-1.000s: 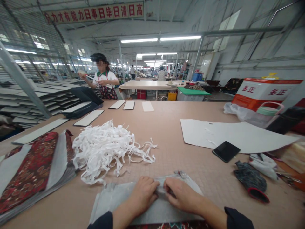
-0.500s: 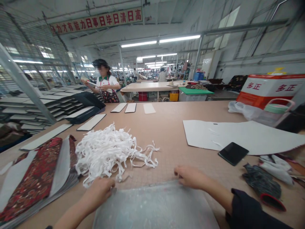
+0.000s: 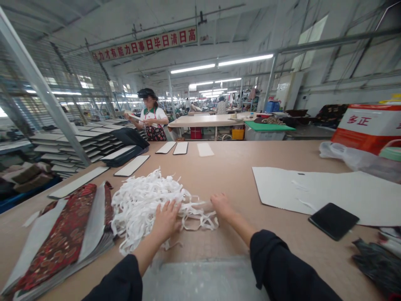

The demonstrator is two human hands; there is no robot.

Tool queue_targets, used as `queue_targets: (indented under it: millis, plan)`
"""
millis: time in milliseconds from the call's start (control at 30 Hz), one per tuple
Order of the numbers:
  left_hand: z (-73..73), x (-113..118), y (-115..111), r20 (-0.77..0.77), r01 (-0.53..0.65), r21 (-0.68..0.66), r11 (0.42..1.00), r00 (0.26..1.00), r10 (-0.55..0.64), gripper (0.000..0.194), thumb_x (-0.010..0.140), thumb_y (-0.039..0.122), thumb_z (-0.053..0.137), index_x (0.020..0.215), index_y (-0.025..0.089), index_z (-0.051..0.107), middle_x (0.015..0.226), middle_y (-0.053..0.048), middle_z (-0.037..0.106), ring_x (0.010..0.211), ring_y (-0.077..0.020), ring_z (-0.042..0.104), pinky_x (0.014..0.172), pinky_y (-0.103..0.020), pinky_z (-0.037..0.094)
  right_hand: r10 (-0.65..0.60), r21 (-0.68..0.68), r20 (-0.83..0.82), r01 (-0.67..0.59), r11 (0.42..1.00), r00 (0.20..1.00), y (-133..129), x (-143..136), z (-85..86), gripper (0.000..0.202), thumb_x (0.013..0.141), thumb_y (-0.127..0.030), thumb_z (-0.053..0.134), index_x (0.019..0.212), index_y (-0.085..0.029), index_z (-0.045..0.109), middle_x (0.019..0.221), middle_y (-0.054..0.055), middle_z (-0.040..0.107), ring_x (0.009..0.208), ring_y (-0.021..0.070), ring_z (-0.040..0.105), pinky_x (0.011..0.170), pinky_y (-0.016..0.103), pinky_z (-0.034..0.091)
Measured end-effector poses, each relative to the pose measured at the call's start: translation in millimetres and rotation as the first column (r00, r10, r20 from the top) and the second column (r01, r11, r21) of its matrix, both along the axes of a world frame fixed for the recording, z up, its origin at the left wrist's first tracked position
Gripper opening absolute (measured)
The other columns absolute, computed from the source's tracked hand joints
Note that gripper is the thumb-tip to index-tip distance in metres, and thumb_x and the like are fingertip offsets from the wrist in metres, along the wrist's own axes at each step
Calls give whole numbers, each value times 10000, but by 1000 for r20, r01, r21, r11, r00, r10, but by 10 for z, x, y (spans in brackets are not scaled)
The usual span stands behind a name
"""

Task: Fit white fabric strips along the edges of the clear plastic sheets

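White fabric strips (image 3: 140, 205) lie in a tangled heap on the brown table, with looser ends trailing to the right. My left hand (image 3: 167, 219) rests at the heap's right side, fingers spread over the strips. Beside the trailing ends is my right hand (image 3: 222, 207), slightly blurred. Its fingers bend toward the strips, and I cannot make out whether they touch one. Between my forearms, at the near edge, lies a grey translucent sheet (image 3: 203, 280); neither hand is on it.
Patterned red fabric and grey sheets (image 3: 70, 225) are stacked at left. Pale panels (image 3: 131, 166) lie farther back. At right are a large white board (image 3: 328, 188), a dark flat square (image 3: 333, 220) and a dark glove (image 3: 372, 259). A co-worker (image 3: 153, 119) stands across the table.
Both hands have left the grey sheet's far edge and moved forward to the white strips, the left onto the heap, the right beside its loose ends. The view has shifted slightly left.
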State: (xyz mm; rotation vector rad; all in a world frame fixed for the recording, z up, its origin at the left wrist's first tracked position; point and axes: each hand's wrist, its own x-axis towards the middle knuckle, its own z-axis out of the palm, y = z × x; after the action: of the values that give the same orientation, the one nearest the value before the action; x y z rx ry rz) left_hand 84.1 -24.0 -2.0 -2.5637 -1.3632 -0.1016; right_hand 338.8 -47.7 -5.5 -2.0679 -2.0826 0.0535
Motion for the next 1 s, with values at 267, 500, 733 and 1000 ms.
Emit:
queue_targets:
  millis: [267, 500, 733, 1000]
  plan:
    - [-13, -294, 171, -59, -146, -90, 985, 988, 141, 488, 729, 313, 550, 1206, 277, 456, 1296, -80, 451, 1186, -302, 374, 955, -558, 210, -579, -75, -17, 576, 814, 815, -492, 1554, 249, 328, 851, -163, 300, 988, -113, 593, 943, 203, 622, 846, 251, 594, 652, 320, 397]
    - [125, -68, 95, 3, -97, -13, 995, 995, 97, 309, 751, 383, 526, 1009, 226, 590, 1266, -106, 469, 1187, -322, 360, 978, -563, 157, -595, -164, -162, 573, 803, 787, -955, 2241, 494, 210, 751, -154, 438, 723, -114, 643, 676, 113, 641, 588, 171, 583, 551, 256, 376]
    - [260, 966, -409, 280, 310, 84, 947, 905, -321, 312, 763, 327, 551, 1065, 250, 545, 1363, -84, 344, 1261, -278, 256, 1028, -487, 160, -393, -22, -305, 406, 914, 868, -1022, 1928, 927, 214, 773, -300, 442, 763, -159, 603, 663, 33, 619, 625, 146, 568, 580, 231, 398]
    - [72, 1532, -460, 136, 254, -260, 932, 965, -225, 232, 794, 129, 416, 862, 153, 636, 933, -121, 645, 972, -240, 561, 984, -472, 248, -291, 264, -652, 570, 778, 700, -1209, 2007, 1245, 301, 774, -365, 411, 884, -137, 574, 579, 7, 545, 499, 129, 516, 517, 241, 445]
